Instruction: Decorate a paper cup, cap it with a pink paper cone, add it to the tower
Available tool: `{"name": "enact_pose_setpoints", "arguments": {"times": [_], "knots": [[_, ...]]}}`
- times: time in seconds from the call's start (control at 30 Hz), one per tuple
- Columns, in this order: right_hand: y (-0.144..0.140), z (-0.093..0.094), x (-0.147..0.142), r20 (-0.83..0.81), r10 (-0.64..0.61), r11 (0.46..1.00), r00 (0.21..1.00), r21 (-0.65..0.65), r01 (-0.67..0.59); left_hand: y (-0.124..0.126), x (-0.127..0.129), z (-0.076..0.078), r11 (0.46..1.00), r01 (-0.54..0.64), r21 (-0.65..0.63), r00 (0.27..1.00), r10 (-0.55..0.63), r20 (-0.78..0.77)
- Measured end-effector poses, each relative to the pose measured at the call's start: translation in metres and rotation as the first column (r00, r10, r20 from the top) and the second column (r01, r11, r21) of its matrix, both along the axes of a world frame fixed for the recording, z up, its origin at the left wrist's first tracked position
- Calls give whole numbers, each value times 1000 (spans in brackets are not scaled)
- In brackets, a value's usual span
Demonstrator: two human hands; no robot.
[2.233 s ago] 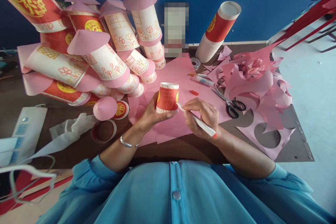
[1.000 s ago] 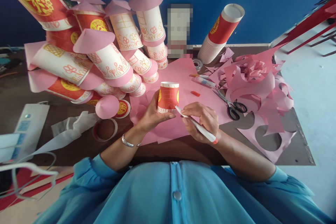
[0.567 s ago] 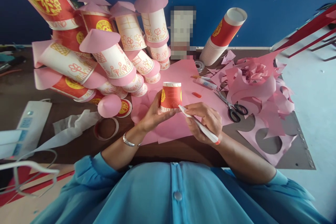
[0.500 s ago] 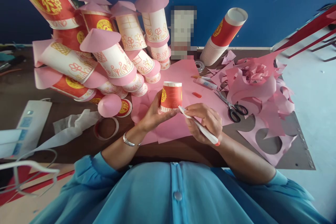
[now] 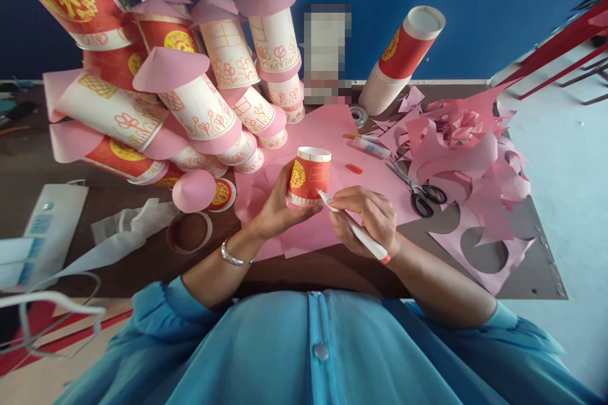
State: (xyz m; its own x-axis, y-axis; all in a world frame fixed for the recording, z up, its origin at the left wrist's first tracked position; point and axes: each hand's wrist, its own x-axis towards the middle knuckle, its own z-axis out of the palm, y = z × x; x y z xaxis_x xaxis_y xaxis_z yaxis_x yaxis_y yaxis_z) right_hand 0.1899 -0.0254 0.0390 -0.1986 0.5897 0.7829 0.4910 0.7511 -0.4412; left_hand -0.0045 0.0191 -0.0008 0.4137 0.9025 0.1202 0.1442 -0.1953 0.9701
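My left hand grips an upturned red paper cup with a yellow emblem, held above a pink paper sheet. My right hand holds a white marker with an orange end. The marker's tip touches the cup's lower right side near the rim. A silver bracelet sits on my left wrist.
A heap of decorated cups with pink cone tops fills the back left. A stack of cups leans at the back. Scissors, a glue tube, an orange cap and pink offcuts lie to the right. Tape roll at left.
My left hand has turned the cup a little, so the yellow emblem now shows more on its left face. The marker stays against the cup's lower edge.
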Motion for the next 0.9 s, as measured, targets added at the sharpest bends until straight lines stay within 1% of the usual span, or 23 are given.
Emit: {"name": "enact_pose_setpoints", "arguments": {"times": [0.23, 0.57, 0.7, 0.9], "knots": [[0, -2, 0, 27, -5, 1000, 1000, 24, 4, -2, 2, -4, 998, -45, 51, 999, 44, 30], [0, -4, 0, 57, -33, 998, 998, 46, 30, -2, 1, -2, 995, -28, 97, 999, 31, -26], [1, -4, 1, 53, -32, 999, 998, 46, 30, -3, 1, 0, 996, -28, 80, 997, 34, -72], [1, -4, 2, 55, -18, 999, 998, 29, 17, -3, 1, 2, 998, -39, 57, 996, 43, -76]]}}
